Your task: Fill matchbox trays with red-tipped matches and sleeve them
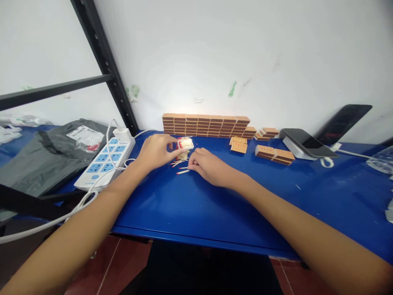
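Note:
Around the left end of a small white matchbox tray (pixel 189 143), filled with red-tipped matches, curl the thumb and forefinger of my left hand (pixel 158 150). Loose matches (pixel 181 158) lie heaped under and in front of the tray. My right hand (pixel 211 166) is closed in a pinch just right of the heap, its fingertips at the end of a single match (pixel 183 168). Another match (pixel 182 172) lies on the blue table beside it. The fingers partly hide what is between them.
Stacked matchboxes (pixel 205 125) line the wall. Flat box sleeves (pixel 238 145) and more matchboxes (pixel 274 154) lie to the right, near a phone (pixel 302 141) on a stand. A power strip (pixel 107 159) with white cables and a grey plastic bag (pixel 46 151) are at left.

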Action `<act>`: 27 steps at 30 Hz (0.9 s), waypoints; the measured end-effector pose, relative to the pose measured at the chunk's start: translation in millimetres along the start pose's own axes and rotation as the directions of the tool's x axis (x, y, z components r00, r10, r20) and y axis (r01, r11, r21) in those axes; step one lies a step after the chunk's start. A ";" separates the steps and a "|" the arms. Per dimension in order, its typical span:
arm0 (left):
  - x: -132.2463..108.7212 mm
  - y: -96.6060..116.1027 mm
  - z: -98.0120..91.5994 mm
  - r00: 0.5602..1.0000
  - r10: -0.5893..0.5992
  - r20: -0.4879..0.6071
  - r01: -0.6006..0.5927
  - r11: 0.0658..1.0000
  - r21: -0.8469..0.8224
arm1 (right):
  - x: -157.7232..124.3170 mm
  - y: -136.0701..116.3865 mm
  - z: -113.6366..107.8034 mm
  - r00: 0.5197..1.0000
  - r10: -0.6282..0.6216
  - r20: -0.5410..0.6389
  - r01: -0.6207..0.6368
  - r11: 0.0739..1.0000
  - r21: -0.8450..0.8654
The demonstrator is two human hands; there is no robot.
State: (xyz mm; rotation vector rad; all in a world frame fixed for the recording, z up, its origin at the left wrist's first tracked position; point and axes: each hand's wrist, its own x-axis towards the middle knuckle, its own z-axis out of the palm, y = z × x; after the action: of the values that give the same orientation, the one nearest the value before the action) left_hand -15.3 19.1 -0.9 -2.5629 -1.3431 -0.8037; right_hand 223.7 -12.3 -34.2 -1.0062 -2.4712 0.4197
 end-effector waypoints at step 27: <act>-0.4 -0.4 2.2 0.998 0.025 0.055 -0.023 0.999 -0.033 | -4.2 -5.0 -13.1 1.000 -0.006 -0.018 0.006 1.000 -0.024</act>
State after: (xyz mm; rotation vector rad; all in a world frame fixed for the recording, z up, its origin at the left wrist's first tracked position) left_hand -14.9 19.8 -3.0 -2.6398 -1.3224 -0.7614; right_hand 230.0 -17.3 -22.0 -1.0075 -2.4685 0.3781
